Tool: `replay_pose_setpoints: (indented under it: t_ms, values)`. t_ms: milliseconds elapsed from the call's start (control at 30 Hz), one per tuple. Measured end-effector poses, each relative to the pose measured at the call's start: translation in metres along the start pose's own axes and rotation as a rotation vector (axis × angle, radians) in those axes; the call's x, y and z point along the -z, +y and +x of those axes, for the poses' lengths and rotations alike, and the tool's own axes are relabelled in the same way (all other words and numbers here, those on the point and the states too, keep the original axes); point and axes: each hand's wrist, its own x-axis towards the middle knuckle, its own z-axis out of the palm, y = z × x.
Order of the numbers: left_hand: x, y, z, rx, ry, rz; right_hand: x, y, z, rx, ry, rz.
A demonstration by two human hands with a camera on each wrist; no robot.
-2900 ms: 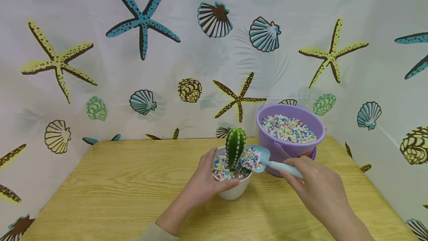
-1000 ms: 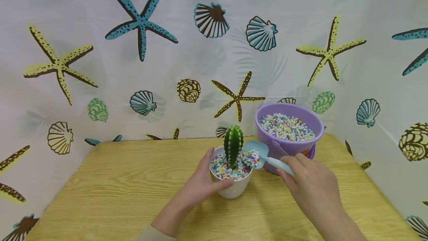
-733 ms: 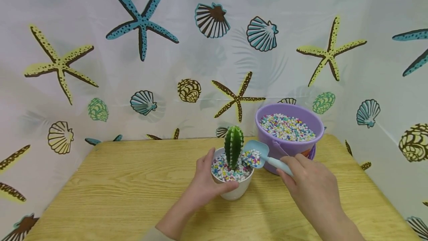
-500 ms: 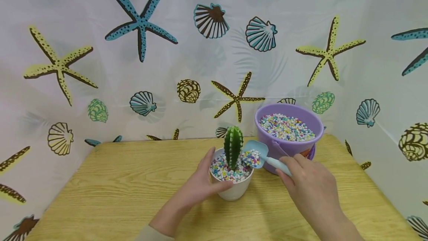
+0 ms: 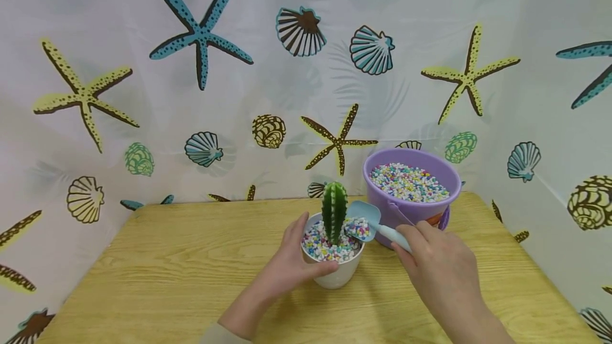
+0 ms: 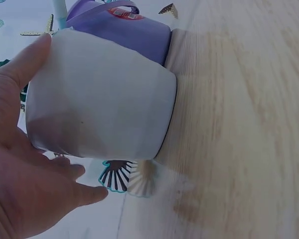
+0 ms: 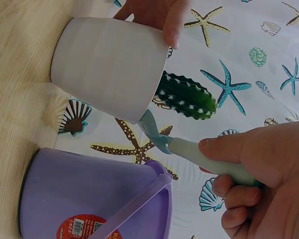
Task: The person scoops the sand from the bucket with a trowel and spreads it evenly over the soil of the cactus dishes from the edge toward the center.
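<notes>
A white flower pot (image 5: 336, 278) stands on the wooden table, with a green cactus (image 5: 334, 210) upright in it and colourful pebbles (image 5: 321, 247) around its base. My left hand (image 5: 292, 265) holds the pot from the left, thumb across the near side at the rim. In the left wrist view the thumb (image 6: 32, 57) lies at the pot's rim. My right hand (image 5: 443, 263) grips the handle of a light blue toy shovel (image 5: 367, 211). The shovel's blade rests at the pot's right rim, tilted toward the cactus, with pebbles on its lower part.
Right behind the pot stands a purple bucket (image 5: 389, 206) filled with the same kind of pebbles, its handle hanging down. The wooden table (image 5: 181, 259) stretches to the left. A white curtain (image 5: 268, 84) printed with starfish and shells encloses the back and sides.
Pebbles have slid off the shovel into the pot, where they cover more around the cactus. The shovel and right hand have shifted slightly left; the left hand stays on the pot.
</notes>
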Motion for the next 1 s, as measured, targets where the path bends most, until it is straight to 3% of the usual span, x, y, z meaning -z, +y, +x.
replay_pose_setpoints:
  t_ms: [233, 533, 833, 1000]
  values:
    - [-0.003, -0.004, 0.001, -0.019, 0.001, -0.092, 0.0, 0.0, 0.0, 0.006, 0.014, -0.003]
    - [-0.015, -0.004, 0.002, -0.047, 0.093, -0.041, 0.0, -0.002, -0.001, 0.018, 0.034, -0.002]
    - [0.0, 0.001, -0.001, 0.001, -0.013, -0.079, 0.0, -0.002, -0.001, 0.029, 0.057, -0.005]
    - [-0.002, 0.002, -0.001, -0.004, 0.006, -0.07, 0.001, -0.002, -0.001, 0.028, 0.055, -0.014]
